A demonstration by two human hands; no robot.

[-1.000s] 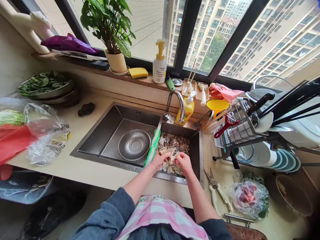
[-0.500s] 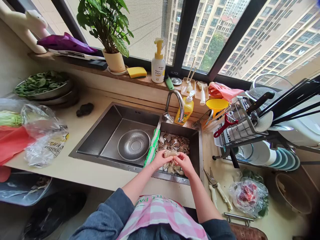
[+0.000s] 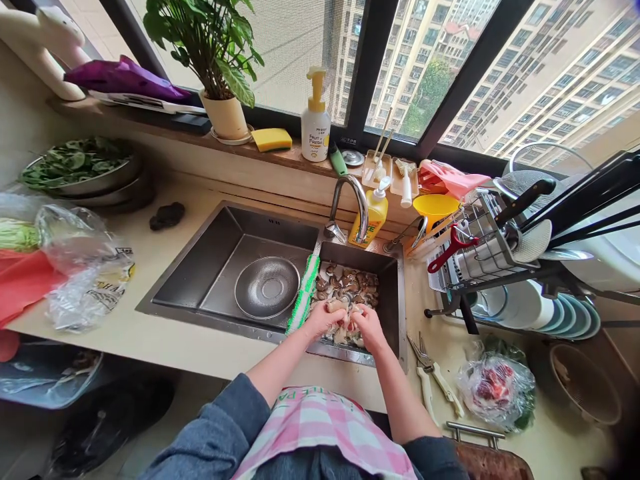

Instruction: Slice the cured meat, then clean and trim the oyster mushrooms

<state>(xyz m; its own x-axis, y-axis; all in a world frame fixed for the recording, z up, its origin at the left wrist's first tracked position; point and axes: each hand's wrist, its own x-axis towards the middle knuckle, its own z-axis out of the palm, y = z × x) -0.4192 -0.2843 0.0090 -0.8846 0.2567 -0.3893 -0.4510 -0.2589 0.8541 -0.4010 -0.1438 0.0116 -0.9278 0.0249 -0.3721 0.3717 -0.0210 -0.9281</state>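
Observation:
Many brown-capped oyster mushrooms lie in the right-hand sink basin. Over them my left hand is closed on a pale mushroom piece. A small gap to the right, my right hand pinches another pale piece. The fingertips of both hands point inward and partly cover what they hold. Beside my left hand, a green-and-white cloth hangs over the divider between the basins. A round metal strainer rests in the left basin.
The curved faucet rises behind the divider, near a yellow bottle. On the right counter are kitchen shears, bagged meat and a dish rack. To the left lie plastic bags and a bowl of leafy greens.
My hands have moved slightly apart. The single mushroom piece held between them now shows as separate pieces, one in each hand. The view has shifted a little.

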